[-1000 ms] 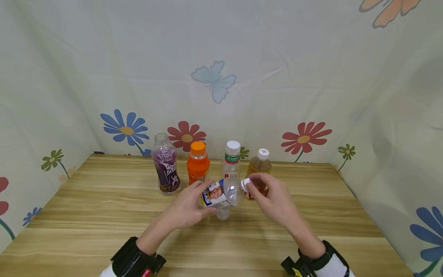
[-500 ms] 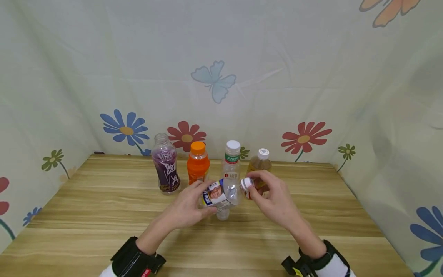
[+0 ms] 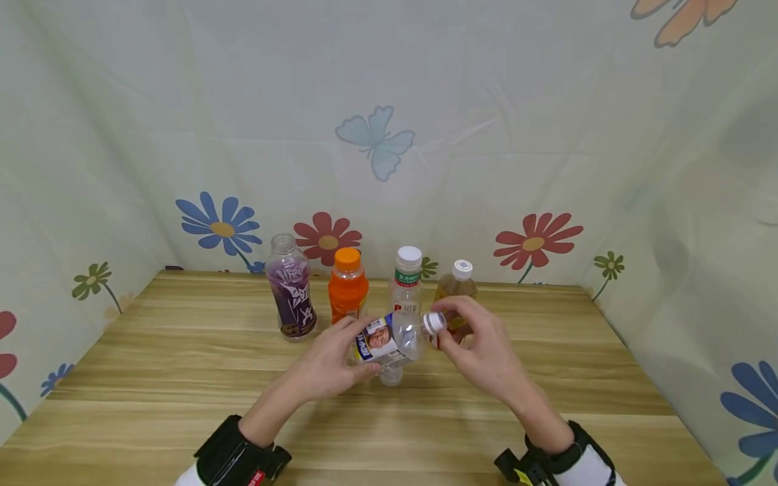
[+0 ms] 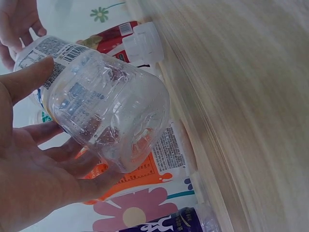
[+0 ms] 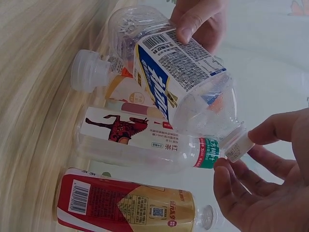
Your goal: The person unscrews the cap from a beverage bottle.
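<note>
Head view, held bottle: I have the clear labelled bottle [image 3: 389,341] tilted between the two hands, over the table [image 3: 243,412], its neck toward the right.
Head view, left hand: the left hand [image 3: 333,362] grips the bottle's body, thumb on the near side, fingers on the far side.
Head view, right hand: the right hand [image 3: 483,344] pinches the white cap [image 3: 434,322] at the neck end.
Head view, back row: beyond the hands I see a purple bottle [image 3: 294,304], orange bottle [image 3: 348,291], green-banded bottle [image 3: 408,290] and amber bottle [image 3: 456,289], all upright.
Left wrist view, grip: the bottle's base points away from the left palm; the thumb presses the label and the other fingers curve beneath.
Right wrist view, cap: thumb and fingertips close about the cap at the bottle's mouth; I cannot tell how tightly it is screwed on.
Right wrist view, far end: the left thumb lies on the label.
</note>
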